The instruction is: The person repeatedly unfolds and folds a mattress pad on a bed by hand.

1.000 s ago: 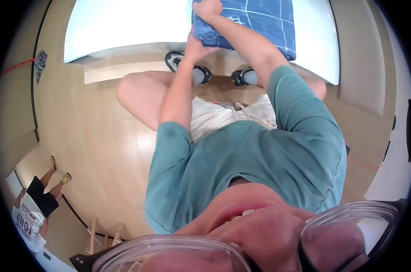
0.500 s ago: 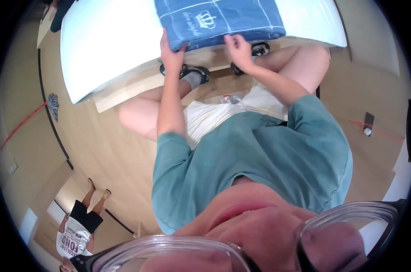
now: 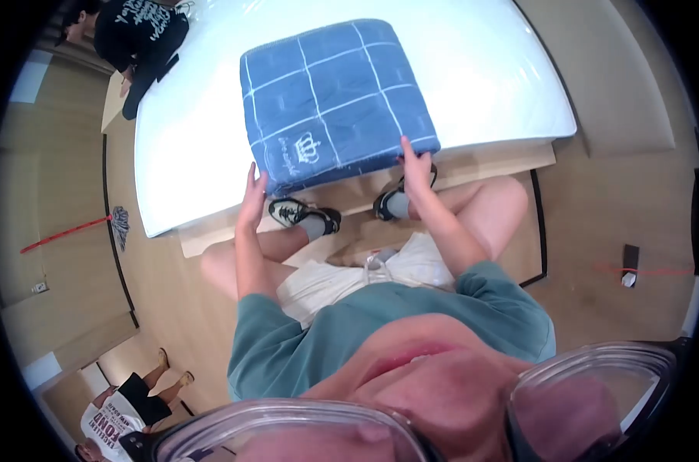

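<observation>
A blue blanket [image 3: 338, 92], folded into a thick square with white grid lines and a crown print, lies on a white mattress [image 3: 187, 169]. At its near left corner is my left hand [image 3: 253, 202], fingers apart and upright, the thumb by the corner. My right hand [image 3: 417, 169] pinches the near edge close to the right corner, with its thumb on top and its other fingers partly hidden at the edge.
A person in black [image 3: 141, 46] sits at the mattress's far left corner. Another person in a white shirt [image 3: 114, 420] stands at lower left. A mop head [image 3: 120, 228] with a red handle lies at left. My shoes [image 3: 291, 212] are beside the wooden bed base [image 3: 211, 237].
The view has shifted, showing the whole blanket and the person in black. My right hand has gone from the blanket's far side to its near edge. My left hand's fingers have spread.
</observation>
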`<action>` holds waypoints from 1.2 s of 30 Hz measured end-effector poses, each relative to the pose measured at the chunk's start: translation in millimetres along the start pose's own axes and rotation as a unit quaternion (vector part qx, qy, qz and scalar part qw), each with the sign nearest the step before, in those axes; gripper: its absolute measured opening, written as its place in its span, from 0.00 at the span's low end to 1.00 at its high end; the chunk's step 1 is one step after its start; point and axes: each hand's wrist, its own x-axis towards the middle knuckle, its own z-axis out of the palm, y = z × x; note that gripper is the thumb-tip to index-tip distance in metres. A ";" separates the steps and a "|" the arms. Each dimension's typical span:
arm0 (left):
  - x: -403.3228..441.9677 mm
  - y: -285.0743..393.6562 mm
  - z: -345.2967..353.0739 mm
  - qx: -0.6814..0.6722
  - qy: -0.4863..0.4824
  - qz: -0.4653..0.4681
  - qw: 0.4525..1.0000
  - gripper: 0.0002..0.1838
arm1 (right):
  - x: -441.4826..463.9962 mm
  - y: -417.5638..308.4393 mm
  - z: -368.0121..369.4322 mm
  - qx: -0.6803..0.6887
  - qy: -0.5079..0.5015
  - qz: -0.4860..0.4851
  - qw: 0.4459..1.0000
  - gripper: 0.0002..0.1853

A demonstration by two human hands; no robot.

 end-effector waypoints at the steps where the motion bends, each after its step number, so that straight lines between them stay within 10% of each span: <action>1: 18.0 2.2 -7.5 0.016 0.021 -0.002 1.000 0.50 | 9.0 13.0 0.5 -0.022 0.015 -0.037 0.999 0.35; 7: 61.0 6.7 38.5 0.265 0.237 0.131 0.925 0.34 | 8.0 20.3 5.6 -0.134 0.061 -0.128 0.981 0.38; 14: 64.3 -49.4 17.6 0.196 0.304 0.121 0.924 0.31 | 26.3 31.5 -5.6 -0.203 0.012 -0.150 0.967 0.36; 22: 224.6 60.4 -23.1 0.279 0.201 0.147 0.928 0.55 | 43.4 68.8 -12.7 -0.197 -0.013 -0.154 0.968 0.35; 26: 299.8 108.6 -16.9 0.220 0.162 0.037 0.961 0.47 | 44.8 67.3 -15.7 -0.136 -0.039 -0.151 0.978 0.32; 33: 276.8 162.6 4.0 0.285 0.290 0.150 0.901 0.47 | 36.6 47.2 -6.5 -0.163 -0.047 -0.062 0.984 0.27; 36: 333.6 99.9 -16.4 0.322 0.146 0.111 0.929 0.50 | 26.1 51.6 -10.7 -0.178 -0.020 -0.036 0.983 0.26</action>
